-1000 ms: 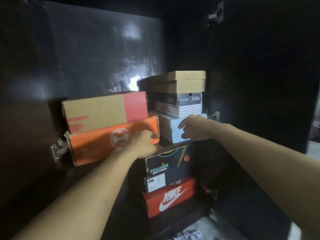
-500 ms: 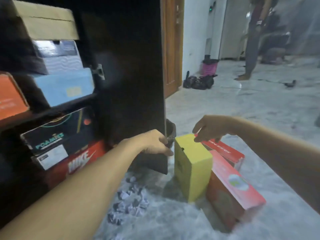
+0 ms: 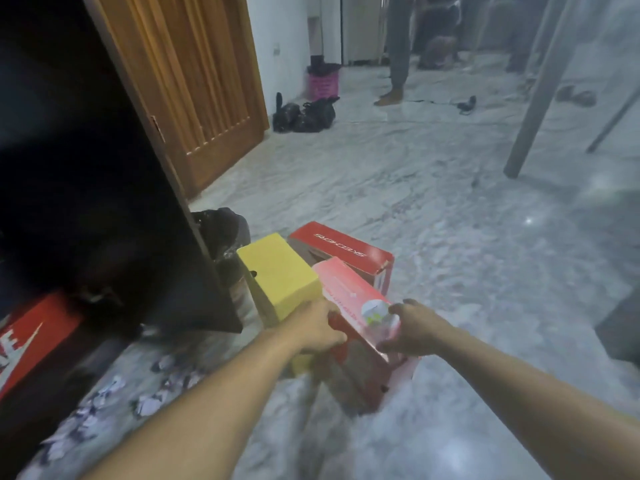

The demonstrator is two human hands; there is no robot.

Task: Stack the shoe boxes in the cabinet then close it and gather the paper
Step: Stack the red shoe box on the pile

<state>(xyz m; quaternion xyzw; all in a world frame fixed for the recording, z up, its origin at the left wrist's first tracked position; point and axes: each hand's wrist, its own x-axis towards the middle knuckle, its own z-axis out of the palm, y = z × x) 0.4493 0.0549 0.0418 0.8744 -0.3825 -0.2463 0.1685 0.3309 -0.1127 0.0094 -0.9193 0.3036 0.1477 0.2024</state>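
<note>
Left hand (image 3: 317,329) fingers curled over the near-left edge of the pink-red shoe box (image 3: 360,327), gripping it. Right hand (image 3: 407,329) fingers spread and bent around the box's near-right corner, thumb on top, so both hands have hold of the same box; whether it has left the floor (image 3: 433,209) yet can't be told, frame is blurred.

The box stands tilted on its side on the floor, touching the yellow box (image 3: 278,271) on its left. Red Skechers box (image 3: 341,249) lies flat just behind both. All three sit just outside the open cabinet (image 3: 86,168), by the bottom corner of its dark door panel (image 3: 194,271). A red Nike box (image 3: 31,341) is already inside at the lower left.

Handling, as a guess: stiff cardboard, light to moderate, smooth printed faces, so a bit slippery. The lid may be loose, so clamp the two long sides or support it underneath, don't lift by the lid alone.

Room: open floor to the right and front, tight on the left where the yellow box and door panel edge crowd it. Likely lift up and back first, then swing left past the door edge. Crumpled paper scraps (image 3: 114,407) lie scattered on the floor near the cabinet base, still to be gathered. A person's legs (image 3: 396,46) stand well apart at the far end of the floor.
</note>
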